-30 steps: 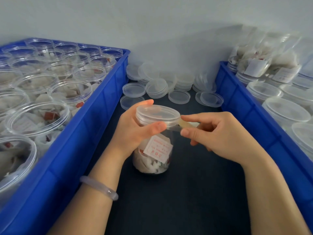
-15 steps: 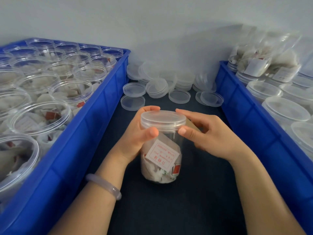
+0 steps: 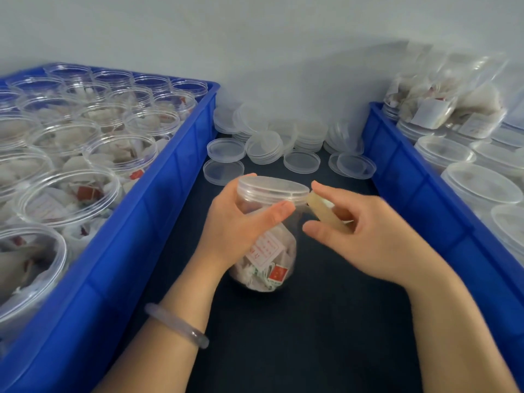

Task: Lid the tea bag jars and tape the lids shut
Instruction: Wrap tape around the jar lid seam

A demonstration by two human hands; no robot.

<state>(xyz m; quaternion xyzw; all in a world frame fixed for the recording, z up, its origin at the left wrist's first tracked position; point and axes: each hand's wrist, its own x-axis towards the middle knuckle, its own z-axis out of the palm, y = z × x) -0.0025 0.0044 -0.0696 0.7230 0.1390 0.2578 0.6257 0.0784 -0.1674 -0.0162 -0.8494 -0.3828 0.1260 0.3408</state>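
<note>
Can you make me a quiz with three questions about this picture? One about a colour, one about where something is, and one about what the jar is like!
1. What colour are the two crates?
A. Red
B. Blue
C. Green

2. Where are the loose lids?
A. In the left crate
B. On the dark table, between the crates
C. In a bag

3. The jar that the left hand grips is
A. lidded
B. open
C. lying on its side

Answers: 1 B, both crate walls are blue. 2 B, they are piled at the back between the crates. 3 A, a clear lid sits on it, with the right hand holding a tape roll beside it.
</note>
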